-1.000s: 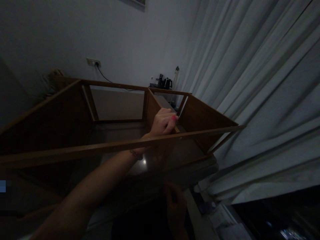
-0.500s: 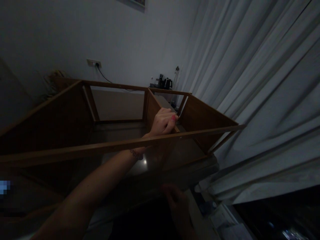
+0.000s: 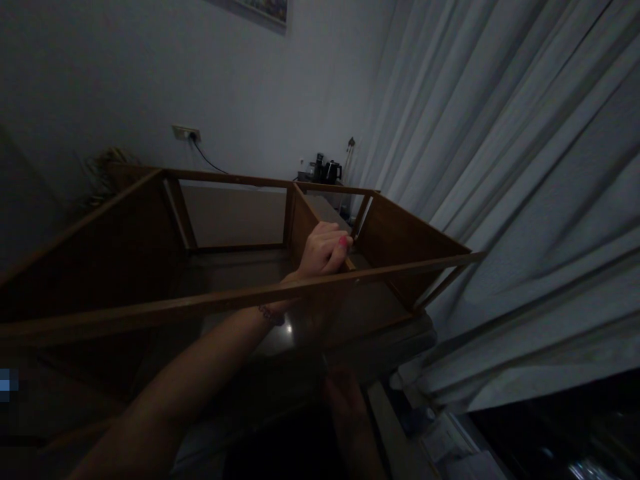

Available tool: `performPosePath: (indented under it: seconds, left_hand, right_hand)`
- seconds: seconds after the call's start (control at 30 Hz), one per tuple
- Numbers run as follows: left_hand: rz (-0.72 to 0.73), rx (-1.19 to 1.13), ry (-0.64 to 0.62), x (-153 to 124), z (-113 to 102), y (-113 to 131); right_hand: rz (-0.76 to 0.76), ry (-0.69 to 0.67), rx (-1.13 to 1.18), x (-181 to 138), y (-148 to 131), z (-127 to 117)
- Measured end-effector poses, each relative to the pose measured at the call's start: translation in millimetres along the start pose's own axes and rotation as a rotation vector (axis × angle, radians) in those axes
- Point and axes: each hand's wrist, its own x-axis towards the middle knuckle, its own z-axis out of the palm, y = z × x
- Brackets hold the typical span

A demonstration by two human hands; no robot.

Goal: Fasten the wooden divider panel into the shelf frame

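A brown wooden cabinet frame (image 3: pixel 400 237) lies open-side up in a dim room. My left hand (image 3: pixel 324 251) reaches under its near rail (image 3: pixel 200 305) and is closed around the top edge of the upright middle divider (image 3: pixel 302 217). My right hand (image 3: pixel 345 400) sits low in deep shadow below the frame's near side. Its fingers look curled, but I cannot make out whether anything is in them.
Grey curtains (image 3: pixel 510 200) hang close on the right. A wall socket with a cable (image 3: pixel 186 133) is on the far wall. A kettle and small items (image 3: pixel 326 171) stand on a surface behind the frame. Papers (image 3: pixel 450 440) lie on the floor at lower right.
The view has tipped slightly, so the frame sits a little lower. My left hand keeps its grip on the divider. My right hand shifted a little in the shadow.
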Motion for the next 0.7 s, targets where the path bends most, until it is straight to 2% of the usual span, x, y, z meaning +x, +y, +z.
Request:
performPosePath:
  seconds: [0.1, 0.2, 0.3, 0.37, 0.43, 0.53, 0.7]
  left_hand:
    - [0.010, 0.008, -0.016, 0.5, -1.4, 0.3]
    - [0.014, 0.010, -0.012, 1.5, -2.9, 1.5]
    - [0.018, 0.012, -0.006, 2.0, -3.3, 2.0]
    - [0.020, 0.011, -0.003, 1.8, -2.8, 1.4]
    - [0.025, 0.019, 0.005, 1.3, -2.1, 0.3]
    - [0.032, 0.020, 0.014, 0.4, -1.3, -0.9]
    - [0.017, 0.008, 0.007, 0.8, -1.2, 0.5]
  right_hand:
    - [-0.070, 0.008, -0.113, -1.1, 2.5, 0.1]
    - [-0.304, 0.037, -0.381, -0.6, 3.9, -5.8]
    - [-0.591, -0.022, -0.678, 3.7, 7.9, -16.7]
    - [-0.730, -0.059, -0.784, 7.4, 11.4, -23.3]
    - [-0.785, -0.053, -0.788, 9.7, 13.8, -26.9]
    - [-0.672, 0.012, -0.687, 9.3, 13.3, -25.8]
    - [-0.252, 0.019, -0.489, 2.6, 1.0, -15.6]
